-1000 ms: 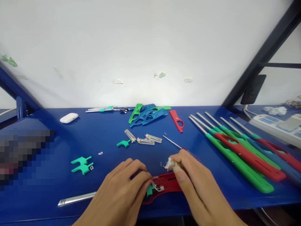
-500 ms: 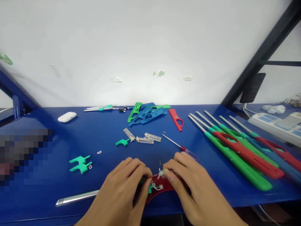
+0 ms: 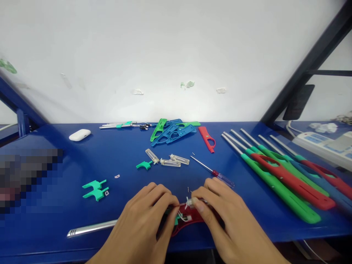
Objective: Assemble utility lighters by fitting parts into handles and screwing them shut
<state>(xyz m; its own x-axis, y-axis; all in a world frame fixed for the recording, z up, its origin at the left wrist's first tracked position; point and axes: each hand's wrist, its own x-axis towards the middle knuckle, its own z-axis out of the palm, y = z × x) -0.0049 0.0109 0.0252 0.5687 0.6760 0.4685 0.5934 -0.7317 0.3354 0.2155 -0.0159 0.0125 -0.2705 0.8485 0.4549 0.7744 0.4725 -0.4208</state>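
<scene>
A red lighter shell, with a green part and white wires inside, lies near the table's front edge. My left hand grips its left part with thumb and fingertips. From under that hand a metal tube sticks out to the left. My right hand is closed on a clear fuel tank at the shell's upper edge; most of the tank is hidden by the fingers. Small screws lie just beyond the right fingertips.
Clear tanks, a green trigger and a screwdriver lie behind my hands. Blue and green shells are near the wall. Finished-looking lighters lie right; green triggers and a white case lie left.
The whole view has shifted slightly. Both hands keep nearly the same grip, and no object has visibly moved on the table.
</scene>
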